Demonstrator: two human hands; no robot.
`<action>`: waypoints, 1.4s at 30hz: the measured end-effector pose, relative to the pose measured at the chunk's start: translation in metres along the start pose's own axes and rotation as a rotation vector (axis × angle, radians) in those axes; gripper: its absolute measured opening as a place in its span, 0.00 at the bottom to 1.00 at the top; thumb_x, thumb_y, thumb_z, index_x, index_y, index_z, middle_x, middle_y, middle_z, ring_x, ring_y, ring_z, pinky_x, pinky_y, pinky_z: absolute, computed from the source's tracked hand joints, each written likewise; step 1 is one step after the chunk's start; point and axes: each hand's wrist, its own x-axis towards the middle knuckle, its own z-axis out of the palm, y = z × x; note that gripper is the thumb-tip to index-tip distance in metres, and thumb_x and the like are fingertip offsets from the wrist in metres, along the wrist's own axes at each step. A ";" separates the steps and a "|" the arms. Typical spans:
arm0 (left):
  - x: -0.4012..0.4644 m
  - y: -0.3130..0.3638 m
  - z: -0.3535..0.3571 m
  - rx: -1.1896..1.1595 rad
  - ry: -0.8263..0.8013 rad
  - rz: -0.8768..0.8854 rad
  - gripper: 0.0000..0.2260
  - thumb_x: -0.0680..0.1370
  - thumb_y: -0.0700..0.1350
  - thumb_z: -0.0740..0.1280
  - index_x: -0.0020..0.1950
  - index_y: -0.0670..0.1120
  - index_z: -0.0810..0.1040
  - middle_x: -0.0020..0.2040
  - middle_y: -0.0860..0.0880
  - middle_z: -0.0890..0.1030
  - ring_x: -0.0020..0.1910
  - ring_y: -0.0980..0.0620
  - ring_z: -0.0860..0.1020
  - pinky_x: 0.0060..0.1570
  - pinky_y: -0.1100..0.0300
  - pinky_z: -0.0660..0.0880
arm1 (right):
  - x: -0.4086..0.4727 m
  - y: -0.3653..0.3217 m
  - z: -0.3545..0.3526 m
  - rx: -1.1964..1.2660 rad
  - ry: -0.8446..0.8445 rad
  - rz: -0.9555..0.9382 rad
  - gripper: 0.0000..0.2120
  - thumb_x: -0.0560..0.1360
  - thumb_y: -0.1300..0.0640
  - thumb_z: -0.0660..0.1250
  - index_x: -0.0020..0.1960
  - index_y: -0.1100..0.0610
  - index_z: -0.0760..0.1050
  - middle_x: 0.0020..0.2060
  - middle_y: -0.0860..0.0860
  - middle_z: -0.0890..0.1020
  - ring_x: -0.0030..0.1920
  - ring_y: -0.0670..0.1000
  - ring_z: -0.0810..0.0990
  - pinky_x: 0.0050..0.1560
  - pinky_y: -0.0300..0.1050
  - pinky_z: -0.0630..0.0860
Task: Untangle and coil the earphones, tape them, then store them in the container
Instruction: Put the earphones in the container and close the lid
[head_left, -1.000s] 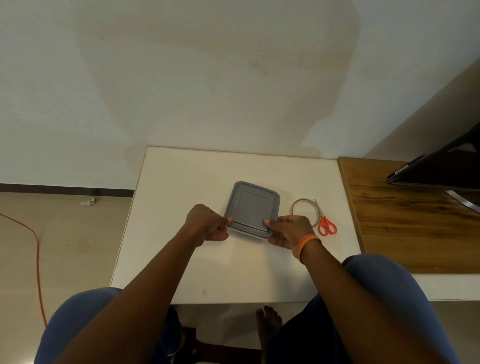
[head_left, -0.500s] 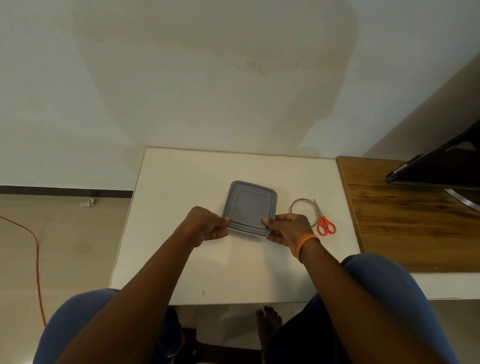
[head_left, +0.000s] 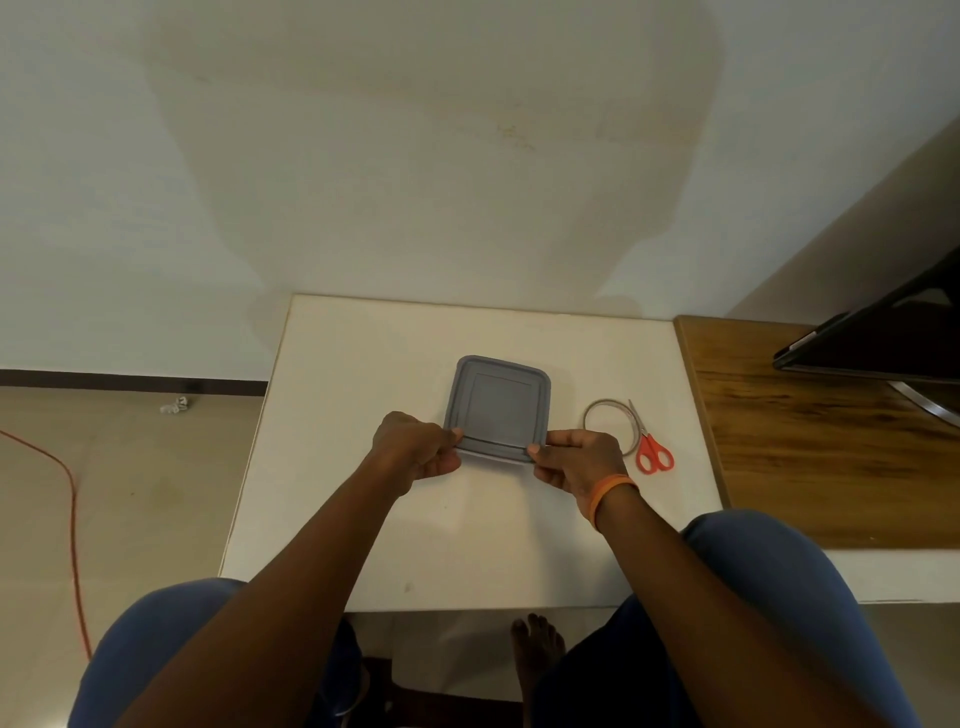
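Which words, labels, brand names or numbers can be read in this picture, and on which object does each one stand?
None can be read.
Grey container lid: plain, no print shows.
Red-handled scissors: no marking can be made out.
Tape roll: no label shows.
Orange wristband: too small to tell whether it bears text.
Dark screen at the right: no logo shows.

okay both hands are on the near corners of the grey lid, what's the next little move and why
Probably press the near edge of the lid down until it seats. The left hand and right hand pinch its two near corners, and a pale strip of the container shows under that edge, so it looks not fully closed. The earphones are not in view; whether they are inside cannot be told.
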 end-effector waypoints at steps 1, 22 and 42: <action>0.000 0.000 0.000 0.000 -0.003 -0.001 0.11 0.72 0.38 0.76 0.48 0.35 0.78 0.47 0.37 0.82 0.39 0.45 0.84 0.42 0.55 0.83 | 0.001 0.000 0.000 -0.011 0.009 -0.001 0.18 0.65 0.70 0.76 0.53 0.67 0.77 0.42 0.60 0.83 0.38 0.56 0.84 0.39 0.46 0.82; -0.002 -0.003 0.008 0.148 -0.142 0.301 0.11 0.78 0.44 0.70 0.56 0.37 0.79 0.49 0.39 0.83 0.43 0.47 0.85 0.41 0.59 0.82 | 0.008 0.003 0.021 -1.408 0.150 -0.930 0.21 0.72 0.59 0.70 0.65 0.54 0.74 0.63 0.59 0.73 0.61 0.64 0.74 0.57 0.57 0.77; 0.006 -0.025 0.002 1.147 0.048 0.631 0.28 0.77 0.48 0.70 0.76 0.49 0.67 0.80 0.48 0.58 0.78 0.47 0.54 0.68 0.48 0.68 | 0.072 -0.055 -0.020 -1.284 0.278 -0.753 0.26 0.75 0.62 0.67 0.72 0.57 0.66 0.70 0.61 0.67 0.72 0.64 0.62 0.72 0.57 0.62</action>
